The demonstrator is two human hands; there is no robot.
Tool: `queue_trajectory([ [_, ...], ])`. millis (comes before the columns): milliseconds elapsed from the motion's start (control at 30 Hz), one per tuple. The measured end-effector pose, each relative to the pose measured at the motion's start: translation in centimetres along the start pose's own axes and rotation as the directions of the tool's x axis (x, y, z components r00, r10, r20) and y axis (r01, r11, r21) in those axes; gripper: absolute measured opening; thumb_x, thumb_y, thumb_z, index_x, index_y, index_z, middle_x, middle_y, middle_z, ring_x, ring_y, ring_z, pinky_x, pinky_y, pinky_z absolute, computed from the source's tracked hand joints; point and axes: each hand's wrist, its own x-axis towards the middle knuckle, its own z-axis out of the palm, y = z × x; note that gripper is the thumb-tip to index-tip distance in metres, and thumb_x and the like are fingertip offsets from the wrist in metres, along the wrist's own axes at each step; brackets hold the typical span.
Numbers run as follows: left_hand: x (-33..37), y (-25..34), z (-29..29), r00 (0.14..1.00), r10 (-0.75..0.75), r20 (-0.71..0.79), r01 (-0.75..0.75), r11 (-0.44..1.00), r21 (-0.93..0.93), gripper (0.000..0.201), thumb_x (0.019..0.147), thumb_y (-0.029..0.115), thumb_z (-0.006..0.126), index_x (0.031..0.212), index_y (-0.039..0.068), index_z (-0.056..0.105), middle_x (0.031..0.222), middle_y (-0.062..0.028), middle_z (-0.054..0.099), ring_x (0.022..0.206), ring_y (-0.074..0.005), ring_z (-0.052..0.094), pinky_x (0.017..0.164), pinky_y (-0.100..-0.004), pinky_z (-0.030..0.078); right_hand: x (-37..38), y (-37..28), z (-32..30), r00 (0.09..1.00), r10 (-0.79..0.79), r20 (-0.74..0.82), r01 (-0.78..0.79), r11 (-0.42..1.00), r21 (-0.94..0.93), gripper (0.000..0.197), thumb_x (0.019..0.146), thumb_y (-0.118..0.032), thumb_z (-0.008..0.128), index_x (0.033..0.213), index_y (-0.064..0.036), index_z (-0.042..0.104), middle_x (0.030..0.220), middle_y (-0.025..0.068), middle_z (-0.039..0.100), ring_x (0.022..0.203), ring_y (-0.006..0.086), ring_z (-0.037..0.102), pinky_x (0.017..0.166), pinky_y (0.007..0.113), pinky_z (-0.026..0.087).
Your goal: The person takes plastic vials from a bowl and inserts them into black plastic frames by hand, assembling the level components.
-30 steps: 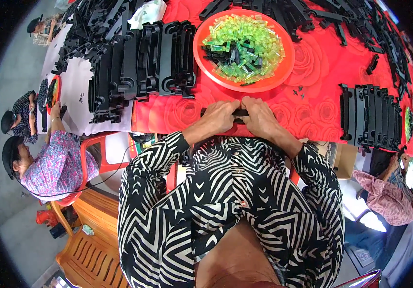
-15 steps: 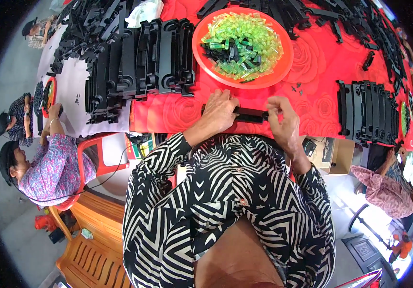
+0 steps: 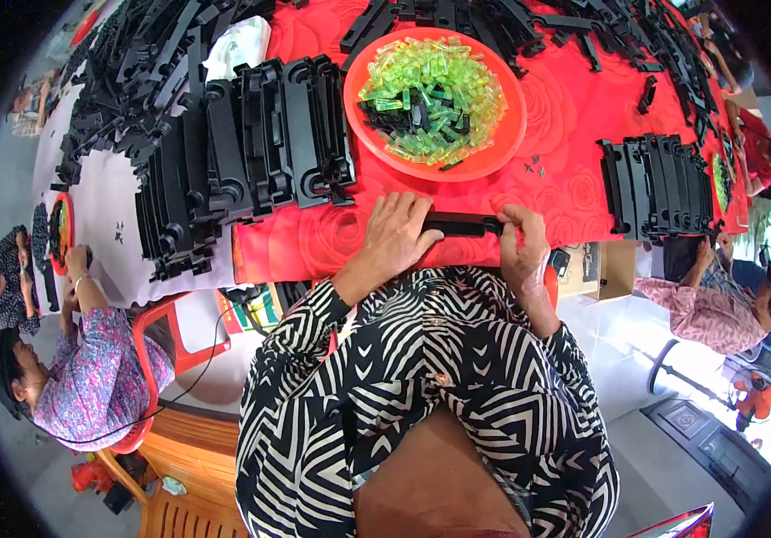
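Observation:
A long black plastic part (image 3: 457, 225) lies crosswise near the table's front edge. My left hand (image 3: 396, 231) covers its left end, with the thumb along the part and the fingers over it. The fingers of my right hand (image 3: 522, 240) are bent in a pinch at its right end; whether they also hold a small piece there is hidden. Just beyond my hands sits a round red bowl (image 3: 513, 148), full of small clear yellow-green pieces with several black ones among them.
Black plastic parts stand in a row at the left (image 3: 260, 148) and in a smaller row at the right (image 3: 659, 186). Loose black parts (image 3: 457, 13) heap up along the back. Tiny black bits (image 3: 535, 167) lie right of the bowl. Co-workers (image 3: 89, 377) sit on both sides.
My right hand has come down onto the part's right end. The part now shows a smoother side, and my left thumb lies along it. The whole view has shifted slightly.

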Motion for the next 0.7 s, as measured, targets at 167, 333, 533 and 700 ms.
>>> queue_trajectory([
  [167,-0.5,-0.3,-0.2,0.993,0.074,-0.09,-0.079,0.996,-0.046,0.045,0.073,0.025,0.073,0.107,0.001,0.056,0.106,-0.0131,0.057,0.096,-0.0311,0.055,0.085,-0.0416,0.04,-1.4,-0.8,0.9,0.996,0.017,0.088,-0.02,0.999,0.03,0.027,0.079,0.002,0.058,0.105,-0.0022,0.059,0.089,0.0111,0.065,0.081,0.0286,0.058,0.076,0.038,0.045],
  [333,-0.7,-0.3,1.0,0.984,0.102,-0.143,-0.097,0.994,0.043,0.035,0.073,0.015,0.072,0.102,0.002,0.058,0.107,-0.0133,0.057,0.094,-0.0295,0.056,0.082,-0.0403,0.041,-0.8,-0.4,1.4,0.978,-0.056,0.2,0.062,0.998,-0.025,0.038,0.075,0.0,0.058,0.113,-0.0028,0.056,0.093,0.0111,0.064,0.085,0.0294,0.056,0.077,0.041,0.042],
  [533,-1.2,1.0,2.1,0.975,0.109,-0.195,-0.085,0.988,0.125,0.025,0.078,0.012,0.06,0.102,0.005,0.062,0.108,-0.0134,0.056,0.093,-0.0282,0.056,0.077,-0.04,0.042,-0.7,-0.2,1.5,0.929,-0.19,0.318,0.236,0.965,-0.113,0.047,0.075,0.001,0.06,0.121,-0.0012,0.048,0.097,0.0146,0.065,0.086,0.0323,0.059,0.076,0.041,0.046],
  [700,-1.5,1.3,2.5,0.965,0.197,-0.174,-0.158,0.963,0.218,0.03,0.076,0.015,0.057,0.105,0.013,0.064,0.109,-0.0114,0.055,0.092,-0.0254,0.054,0.074,-0.0378,0.041,-0.8,-1.4,1.5,0.878,0.117,0.463,-0.083,0.992,-0.094,0.052,0.078,0.001,0.059,0.127,0.0001,0.04,0.105,0.0225,0.063,0.092,0.0403,0.063,0.076,0.043,0.052],
])
